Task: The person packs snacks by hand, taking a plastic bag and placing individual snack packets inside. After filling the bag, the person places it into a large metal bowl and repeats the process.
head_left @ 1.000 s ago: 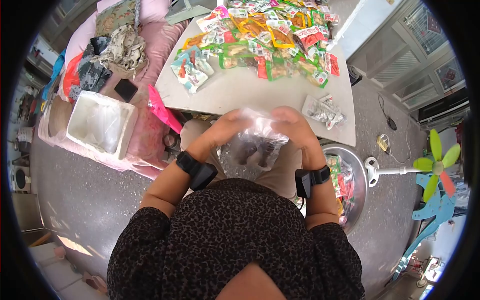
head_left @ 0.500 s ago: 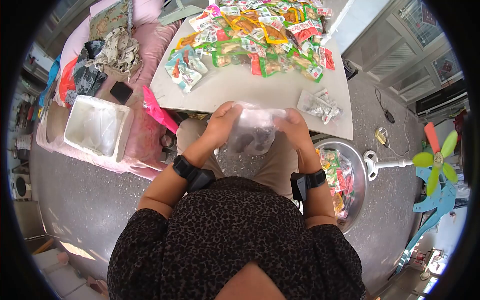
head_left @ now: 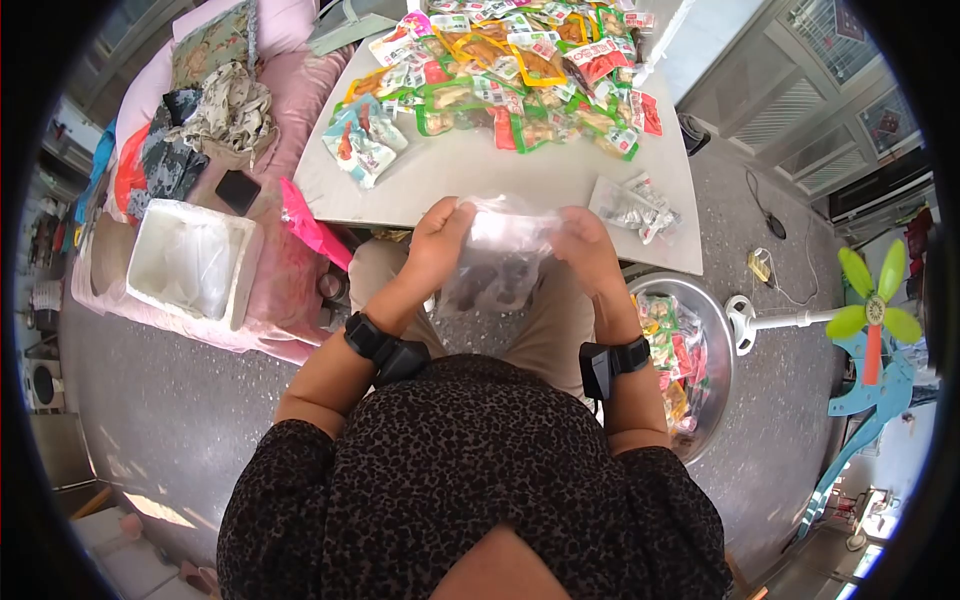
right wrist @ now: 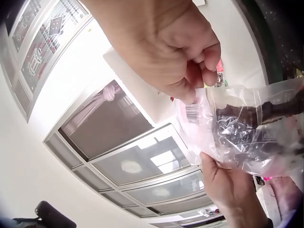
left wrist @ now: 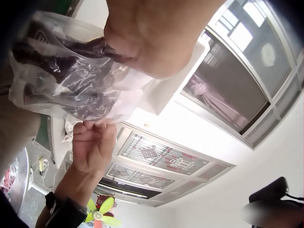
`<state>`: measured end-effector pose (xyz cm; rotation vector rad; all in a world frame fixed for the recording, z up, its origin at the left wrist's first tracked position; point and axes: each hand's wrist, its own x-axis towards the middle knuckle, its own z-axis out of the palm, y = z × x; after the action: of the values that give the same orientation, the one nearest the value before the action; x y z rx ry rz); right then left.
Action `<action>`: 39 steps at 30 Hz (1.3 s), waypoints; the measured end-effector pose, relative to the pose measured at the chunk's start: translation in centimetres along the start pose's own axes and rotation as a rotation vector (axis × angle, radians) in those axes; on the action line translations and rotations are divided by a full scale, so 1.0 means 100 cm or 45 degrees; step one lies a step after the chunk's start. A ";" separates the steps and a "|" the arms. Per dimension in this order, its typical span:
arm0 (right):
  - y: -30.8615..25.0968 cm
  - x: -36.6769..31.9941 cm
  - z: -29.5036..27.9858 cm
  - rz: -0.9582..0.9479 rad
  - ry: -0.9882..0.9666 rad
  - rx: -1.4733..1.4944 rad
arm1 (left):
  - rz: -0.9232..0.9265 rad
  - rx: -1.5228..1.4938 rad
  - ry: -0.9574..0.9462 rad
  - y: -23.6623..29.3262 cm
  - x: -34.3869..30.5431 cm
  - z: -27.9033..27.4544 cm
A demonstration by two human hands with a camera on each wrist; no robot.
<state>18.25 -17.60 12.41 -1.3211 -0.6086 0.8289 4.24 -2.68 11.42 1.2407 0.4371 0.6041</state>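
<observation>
A clear plastic bag (head_left: 492, 280) with dark contents is held over the lap, just off the table's near edge. My left hand (head_left: 437, 248) pinches its upper left corner. My right hand (head_left: 586, 252) pinches the opposite corner with thumb and curled fingers. In the right wrist view the bag (right wrist: 251, 130) is see-through, with a barcode label (right wrist: 192, 114) near its edge and dark, glossy packed pieces inside. From the left wrist view, the right hand's fingertips (left wrist: 92, 124) are at the bag's edge. What exactly the dark pieces are, I cannot tell.
Many colourful food packets (head_left: 520, 75) cover the far part of the white table (head_left: 450, 185). A silvery packet (head_left: 637, 208) lies at its right. More packets fill a metal basin (head_left: 722, 375) on the floor. A foam box (head_left: 190, 262) sits on the pink bed; a fan (head_left: 875, 308) stands right.
A second ago both hands were blurred in motion and the bag was bunched, hanging lower. Now the hands are farther apart and the bag's upper edge is spread between them.
</observation>
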 end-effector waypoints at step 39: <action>-0.005 -0.098 -0.029 -0.418 -0.146 -0.729 | -0.104 0.449 -0.890 0.006 -0.029 0.040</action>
<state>14.96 -27.27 13.14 -1.6299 -1.1801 0.4724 4.37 -7.42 13.09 1.6636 -0.0008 -0.0049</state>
